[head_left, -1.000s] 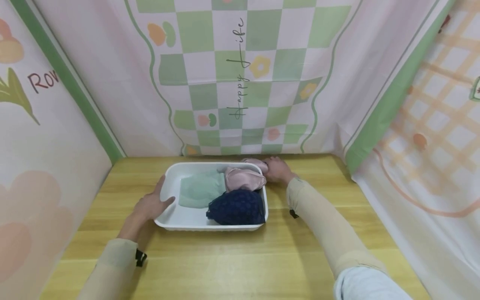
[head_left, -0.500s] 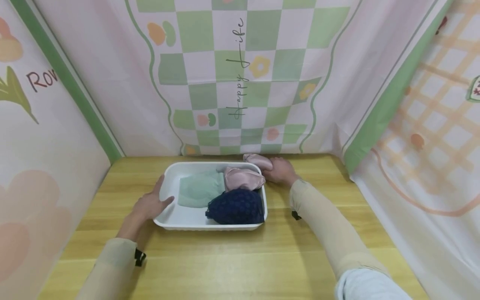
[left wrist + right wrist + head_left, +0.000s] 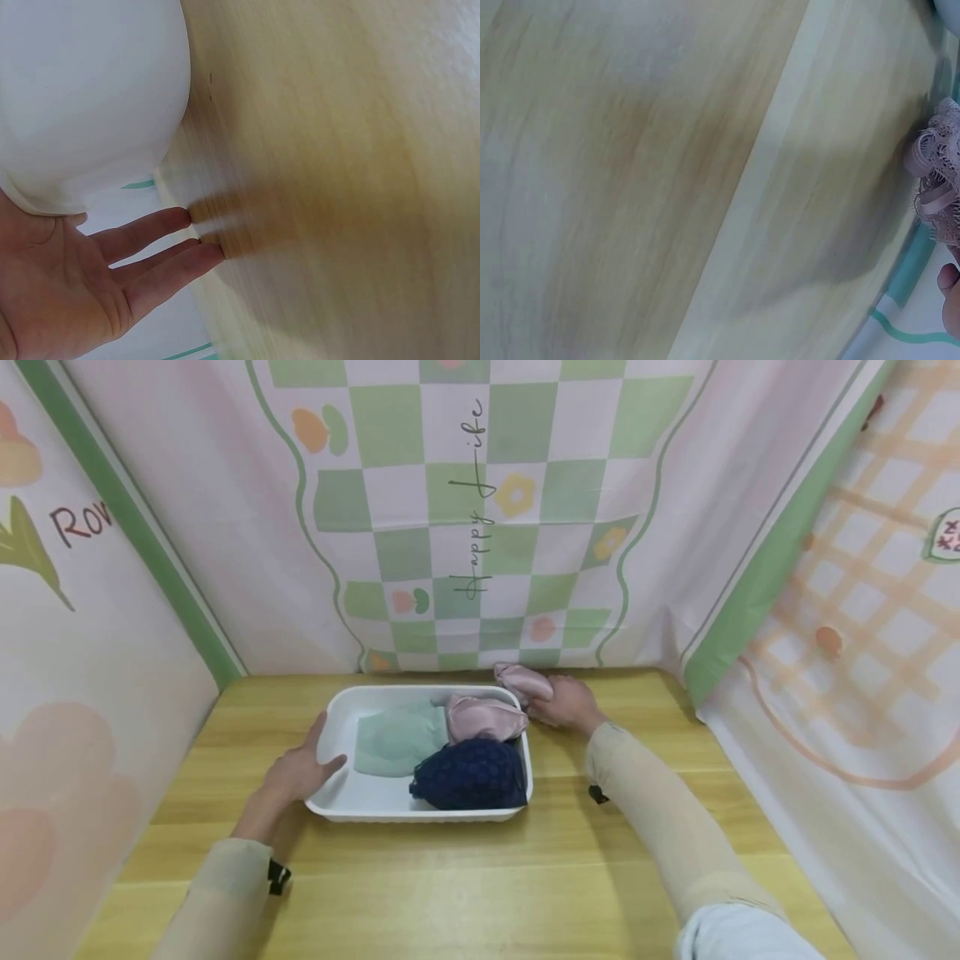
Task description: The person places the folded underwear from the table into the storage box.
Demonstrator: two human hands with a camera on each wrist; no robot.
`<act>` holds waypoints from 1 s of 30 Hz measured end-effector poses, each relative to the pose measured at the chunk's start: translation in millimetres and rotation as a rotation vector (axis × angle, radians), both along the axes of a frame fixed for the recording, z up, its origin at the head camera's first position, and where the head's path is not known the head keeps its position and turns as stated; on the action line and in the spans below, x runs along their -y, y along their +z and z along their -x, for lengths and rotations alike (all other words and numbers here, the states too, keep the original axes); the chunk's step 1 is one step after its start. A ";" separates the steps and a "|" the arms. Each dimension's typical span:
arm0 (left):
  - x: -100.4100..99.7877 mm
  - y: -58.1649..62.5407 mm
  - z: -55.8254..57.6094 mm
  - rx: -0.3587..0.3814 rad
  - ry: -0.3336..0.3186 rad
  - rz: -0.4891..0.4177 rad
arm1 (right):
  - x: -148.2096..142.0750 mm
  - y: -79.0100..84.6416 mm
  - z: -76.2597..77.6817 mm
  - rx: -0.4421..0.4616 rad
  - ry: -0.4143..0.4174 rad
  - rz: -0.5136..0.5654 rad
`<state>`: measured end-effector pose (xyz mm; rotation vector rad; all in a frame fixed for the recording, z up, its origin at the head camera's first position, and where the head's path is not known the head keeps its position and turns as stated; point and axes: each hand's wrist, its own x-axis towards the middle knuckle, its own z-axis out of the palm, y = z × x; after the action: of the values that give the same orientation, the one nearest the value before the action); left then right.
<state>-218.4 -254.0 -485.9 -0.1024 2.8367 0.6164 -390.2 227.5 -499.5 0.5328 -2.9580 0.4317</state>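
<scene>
In the head view, my left hand lies at the left end of a white tray, thumb over the rim and index finger along the edge. The left wrist view shows the other left-hand fingers stretched out below the tray wall. My right hand holds a pink satin bra just outside the tray's back right corner. Its lace and looped straps show in the right wrist view, where most of that hand is out of frame.
Inside the tray lie a mint green folded cloth piece, a rounded pink satin piece and a dark navy patterned bundle. The wooden table ends at a checked curtain behind; printed cloth walls stand on both sides.
My right hand has drawn the pink bra a little to the right and up from behind the tray's corner, so more of it shows. My left hand and the tray stay in place.
</scene>
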 end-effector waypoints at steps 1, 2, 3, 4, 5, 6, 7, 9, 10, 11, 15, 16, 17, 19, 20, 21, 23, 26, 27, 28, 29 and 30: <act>0.3 -0.3 0.4 -0.002 0.000 0.001 | -1.1 0.6 -0.6 -0.003 -0.003 0.005; 0.6 -0.7 0.7 -0.002 -0.001 0.003 | -2.4 1.7 -1.7 -0.002 -0.004 0.014; 0.8 -1.0 0.9 -0.003 -0.003 0.002 | -3.7 2.4 -2.3 -0.004 -0.007 0.016; 1.0 -1.3 1.1 -0.004 -0.005 0.003 | -4.9 3.3 -3.0 -0.003 -0.008 0.018; 1.3 -1.7 1.4 -0.006 -0.007 0.004 | -6.3 4.4 -3.7 0.000 -0.016 0.015; 1.5 -1.9 1.4 -0.008 -0.009 0.004 | -7.7 5.3 -4.3 -0.001 -0.022 0.022; 1.7 -2.1 1.4 -0.009 -0.011 0.004 | -9.2 6.1 -5.0 -0.002 -0.033 0.021; 1.6 -1.9 1.0 -0.011 -0.012 0.000 | -11.6 7.8 -5.6 0.009 -0.046 0.032; 1.6 -1.6 0.8 -0.013 -0.014 -0.001 | -12.6 8.3 -5.8 0.013 -0.053 0.034; 1.6 -1.4 0.6 -0.013 -0.013 -0.003 | -13.6 8.9 -6.0 0.017 -0.060 0.036; 0.6 0.2 -0.6 -0.014 -0.014 -0.004 | -16.6 13.8 -8.5 0.023 -0.078 0.044; 0.5 0.4 -0.8 -0.015 -0.015 -0.004 | -17.0 15.3 -9.3 0.024 -0.079 0.046; 0.3 0.6 -0.9 -0.014 -0.013 -0.003 | -17.4 17.2 -10.1 0.025 -0.079 0.046; 0.0 1.1 -1.1 -0.012 -0.010 -0.003 | -18.3 20.2 -11.5 0.028 -0.081 0.046; -0.1 1.2 -1.2 -0.011 -0.011 -0.002 | -18.8 21.4 -12.0 0.029 -0.083 0.045; -0.2 1.5 -1.2 -0.009 -0.010 -0.002 | -19.5 22.1 -12.2 0.029 -0.085 0.042; -0.2 1.8 -1.2 -0.005 -0.010 -0.002 | -21.1 23.4 -12.2 0.026 -0.087 0.034; -0.3 2.3 -0.9 -0.003 -0.012 -0.002 | -24.2 24.7 -11.8 0.017 -0.077 0.036; -0.2 2.5 -0.9 -0.003 -0.013 -0.001 | -25.1 25.1 -11.7 0.015 -0.073 0.039; -0.1 2.6 -0.8 -0.003 -0.014 0.000 | -26.0 25.7 -11.6 0.016 -0.069 0.048; -0.1 2.7 -0.7 -0.002 -0.015 0.000 | -26.5 26.7 -11.8 0.016 -0.068 0.056; -0.2 3.1 -0.8 -0.002 -0.012 0.000 | -26.9 27.9 -11.9 0.013 -0.067 0.064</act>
<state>-217.6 -253.8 -482.8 -0.0855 2.8372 0.6137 -378.2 254.5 -471.6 0.4238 -2.9531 0.5227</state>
